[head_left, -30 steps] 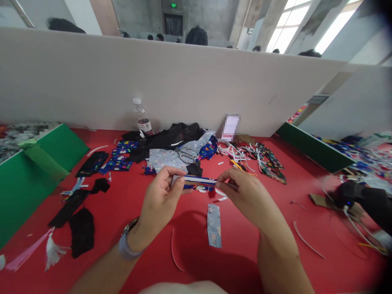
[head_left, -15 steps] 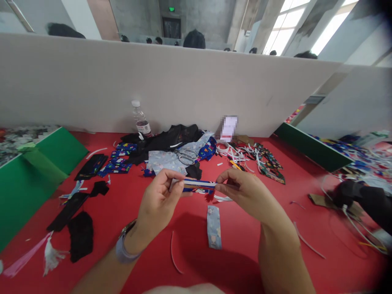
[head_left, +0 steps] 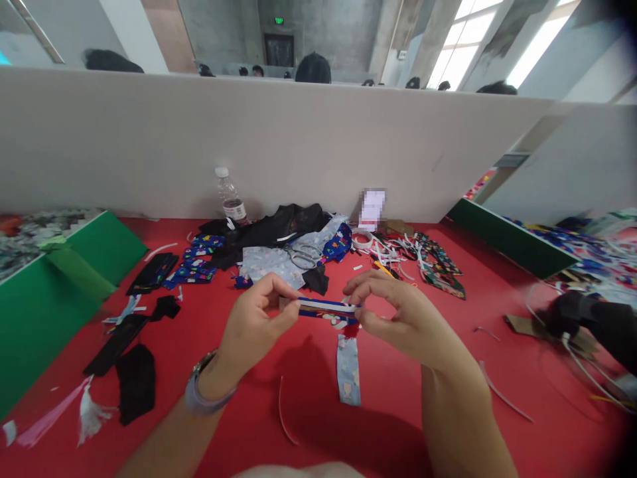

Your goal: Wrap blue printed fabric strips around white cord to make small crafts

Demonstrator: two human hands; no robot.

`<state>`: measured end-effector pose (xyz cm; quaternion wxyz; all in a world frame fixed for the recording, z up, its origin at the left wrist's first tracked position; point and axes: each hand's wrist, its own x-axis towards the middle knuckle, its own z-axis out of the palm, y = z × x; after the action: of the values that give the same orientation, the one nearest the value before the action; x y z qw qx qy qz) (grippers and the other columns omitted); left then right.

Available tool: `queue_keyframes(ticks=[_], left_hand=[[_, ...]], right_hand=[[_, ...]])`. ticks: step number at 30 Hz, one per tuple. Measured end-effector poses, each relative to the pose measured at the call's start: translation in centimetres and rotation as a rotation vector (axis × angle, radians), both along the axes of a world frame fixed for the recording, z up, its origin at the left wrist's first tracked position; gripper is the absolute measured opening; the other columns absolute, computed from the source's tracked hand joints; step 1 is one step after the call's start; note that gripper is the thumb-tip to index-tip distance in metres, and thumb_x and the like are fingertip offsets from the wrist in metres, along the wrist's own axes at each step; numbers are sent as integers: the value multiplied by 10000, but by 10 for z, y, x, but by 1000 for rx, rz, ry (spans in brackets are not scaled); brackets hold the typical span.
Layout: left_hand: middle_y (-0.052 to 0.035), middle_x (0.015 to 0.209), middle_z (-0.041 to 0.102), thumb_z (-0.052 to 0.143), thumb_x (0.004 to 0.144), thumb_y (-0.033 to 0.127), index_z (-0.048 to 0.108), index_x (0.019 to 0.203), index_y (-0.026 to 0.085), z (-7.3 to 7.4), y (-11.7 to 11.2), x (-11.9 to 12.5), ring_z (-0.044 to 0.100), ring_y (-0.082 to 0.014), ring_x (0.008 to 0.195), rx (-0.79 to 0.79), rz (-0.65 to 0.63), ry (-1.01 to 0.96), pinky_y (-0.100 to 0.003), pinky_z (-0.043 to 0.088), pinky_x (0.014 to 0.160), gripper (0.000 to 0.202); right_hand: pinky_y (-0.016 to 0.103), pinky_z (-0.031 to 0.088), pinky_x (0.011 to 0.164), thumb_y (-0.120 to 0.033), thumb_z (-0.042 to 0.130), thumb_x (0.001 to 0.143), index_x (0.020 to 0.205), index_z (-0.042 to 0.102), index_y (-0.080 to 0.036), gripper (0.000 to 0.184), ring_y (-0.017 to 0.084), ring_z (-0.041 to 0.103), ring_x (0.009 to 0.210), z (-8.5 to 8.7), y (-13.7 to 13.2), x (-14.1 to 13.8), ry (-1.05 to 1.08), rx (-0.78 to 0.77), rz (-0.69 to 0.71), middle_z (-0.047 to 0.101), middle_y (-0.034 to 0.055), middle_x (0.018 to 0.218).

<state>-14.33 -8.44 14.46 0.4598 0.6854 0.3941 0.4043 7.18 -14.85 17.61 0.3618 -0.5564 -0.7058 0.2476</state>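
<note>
Between my two hands a narrow blue patterned fabric strip (head_left: 326, 308) is stretched level above the red table, with a white band along its upper edge and a brownish one under it. My left hand (head_left: 261, 325) pinches its left end between thumb and fingers. At the other end, the thumb and forefinger of my right hand (head_left: 393, 312) close on it. A bit of red fringe (head_left: 352, 330) shows beneath the right end. Lower down, a pale blue printed fabric piece (head_left: 348, 375) lies flat, apart from both hands.
Behind my hands lie scissors (head_left: 302, 255) on heaped cloth (head_left: 269, 264), with a bottle (head_left: 231, 197) and a phone (head_left: 372, 209) against the partition. White cords (head_left: 383, 249) tangle at back right. Black fabric pieces (head_left: 136, 384) and tassels (head_left: 92, 421) are at left; green dividers (head_left: 512, 240) flank the table.
My right hand has shifted slightly at the strip's right end, its fingers more curled. The strip has tilted down a little to the right. The view has moved slightly.
</note>
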Motion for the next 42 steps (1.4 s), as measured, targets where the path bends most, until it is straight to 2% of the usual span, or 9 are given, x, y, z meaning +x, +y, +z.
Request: queue_keyframes(ticks=[5,8,11,13,17,22,25,31,42], left_hand=[[11,730,623,572,750,169,563,776,205,9,0,2,594,-151,691,255,13,279,-266,469,650,46],[-13,782,673,578,727,164,637,784,219,10,-1,6,611,-217,854,478,3,414,-376,453,827,99],[2,802,722,583,739,181,685,781,248,10,-3,8,582,-266,1028,602,-6,497,-518,264,1043,129],[24,846,742,569,758,174,705,827,265,11,-3,8,566,-262,1082,595,-36,539,-536,173,1091,178],[40,941,747,552,786,170,725,899,284,19,-1,6,535,-249,1155,497,-158,609,-523,162,1107,236],[29,883,747,515,821,192,739,882,284,30,4,3,598,-211,1074,318,-332,623,-426,275,1079,250],[34,800,731,489,838,205,737,856,264,34,5,1,633,-184,961,255,-402,605,-328,392,970,256],[3,856,728,487,789,158,735,830,221,42,2,3,635,-165,814,257,-391,616,-242,444,747,259],[16,784,720,533,762,193,697,784,222,42,-10,15,628,-168,768,280,-244,687,-263,424,700,168]], right_hand=[[223,471,630,-75,498,701,761,581,-207,168,128,601,762,2,-4,-10,-2,-46,-7,625,25,943],[249,454,704,-56,494,696,753,574,-210,183,135,593,791,2,-4,-17,-55,-6,-23,631,11,898],[296,414,807,-48,506,708,735,546,-208,167,150,584,850,-1,-3,-21,-94,63,-23,636,3,867],[312,391,821,-51,520,717,729,536,-206,156,156,583,848,-3,-3,-23,-118,98,-16,636,-2,846],[327,365,823,-50,543,716,742,536,-206,159,155,583,816,-5,-4,-24,-153,123,-11,626,-19,795],[324,361,816,-61,552,721,748,546,-207,149,148,578,800,-6,-4,-24,-154,102,-7,627,-24,793],[321,363,820,-53,549,710,741,551,-206,156,146,576,798,-5,-5,-24,-137,79,-12,631,-25,790],[310,373,803,-56,547,705,710,536,-199,144,148,577,786,-6,-6,-27,-120,72,-28,632,-19,770],[316,384,783,-63,554,705,715,532,-198,137,156,585,769,-6,-8,-33,-114,80,-28,636,-8,766]])
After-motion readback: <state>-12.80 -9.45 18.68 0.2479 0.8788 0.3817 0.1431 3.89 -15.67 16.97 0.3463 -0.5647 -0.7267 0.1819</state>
